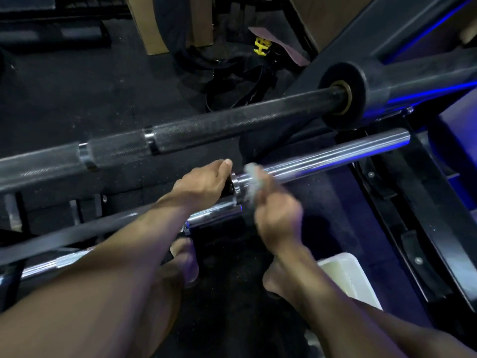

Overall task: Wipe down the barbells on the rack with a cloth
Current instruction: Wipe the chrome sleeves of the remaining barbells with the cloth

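A chrome barbell sleeve (335, 153) runs from the middle up to the right. My right hand (276, 215) grips a small pale cloth (254, 177) wrapped against the sleeve near its collar. My left hand (204, 183) holds the same bar just left of the collar, thumb on top. A black knurled barbell (206, 126) lies higher up, crossing the whole view, with a thick black sleeve end at the right. A third bar (77, 259) with a chrome sleeve passes under my left forearm.
A white tub (353, 277) stands on the floor by my right foot. My bare feet rest on dark rubber flooring. A black rack frame (402, 218) runs along the right. Black straps and a yellow buckle (262, 46) lie behind the bars.
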Demonstrator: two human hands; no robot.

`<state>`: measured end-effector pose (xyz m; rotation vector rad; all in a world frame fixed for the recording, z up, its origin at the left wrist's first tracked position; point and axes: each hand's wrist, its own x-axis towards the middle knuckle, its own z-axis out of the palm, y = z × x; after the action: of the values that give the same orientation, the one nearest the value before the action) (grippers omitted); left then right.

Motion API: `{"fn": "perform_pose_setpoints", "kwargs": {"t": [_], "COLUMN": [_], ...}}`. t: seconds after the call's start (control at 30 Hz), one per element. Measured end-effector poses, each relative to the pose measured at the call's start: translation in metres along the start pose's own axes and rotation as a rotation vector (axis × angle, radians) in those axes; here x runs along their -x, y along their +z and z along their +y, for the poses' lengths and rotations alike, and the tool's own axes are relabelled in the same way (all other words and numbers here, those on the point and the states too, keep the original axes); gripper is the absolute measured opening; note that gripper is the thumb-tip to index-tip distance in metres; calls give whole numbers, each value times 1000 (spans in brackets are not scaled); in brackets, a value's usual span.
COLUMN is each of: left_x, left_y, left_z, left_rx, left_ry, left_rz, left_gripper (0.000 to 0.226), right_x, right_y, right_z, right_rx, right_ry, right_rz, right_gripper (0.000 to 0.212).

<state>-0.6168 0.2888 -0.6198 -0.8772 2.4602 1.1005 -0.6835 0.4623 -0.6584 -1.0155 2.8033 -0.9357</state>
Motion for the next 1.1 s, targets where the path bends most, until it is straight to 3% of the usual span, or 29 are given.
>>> {"fn": "perform_pose_setpoints", "kwargs": {"t": [0.07,0.13,0.27,0.33,0.43,0.57,0.67,0.73,0.83,0.9,1.0,1.1], "left_x": [-2,1,6,5,2,-5,-6,-4,-3,-2,-3,-7], "left_y": [0,-1,-2,0,3,5,6,8,9,10,9,9], "left_z": [-1,1,1,1,1,1,4,4,1,2,7,11], "left_rx": [9,58,21,16,35,85,142,130,113,78,55,50], "left_ry": [46,99,105,81,71,73,157,182,142,144,115,107], "left_rz": [60,-2,-143,-133,-61,104,22,-68,-52,-45,-43,-28], "left_gripper": [57,54,74,77,73,53,43,48,58,57,51,45], "right_x": [6,-9,-29,-31,-15,4,-19,-35,-47,-39,-22,-36], "right_y": [6,-4,-34,-28,-8,-1,-16,-36,-50,-34,-18,-35], "right_z": [-5,14,67,67,33,-2,18,47,72,61,26,33], "right_rx": [45,94,54,31,-20,-85,95,90,70,-16,-76,208], "right_ry": [-169,-187,160,252,24,-200,-308,-202,203,175,-94,-300], "right_rz": [-65,-13,291,325,298,-79,-13,73,241,283,23,-197], "right_gripper": [55,53,42,42,42,54,50,45,47,47,46,53]}}
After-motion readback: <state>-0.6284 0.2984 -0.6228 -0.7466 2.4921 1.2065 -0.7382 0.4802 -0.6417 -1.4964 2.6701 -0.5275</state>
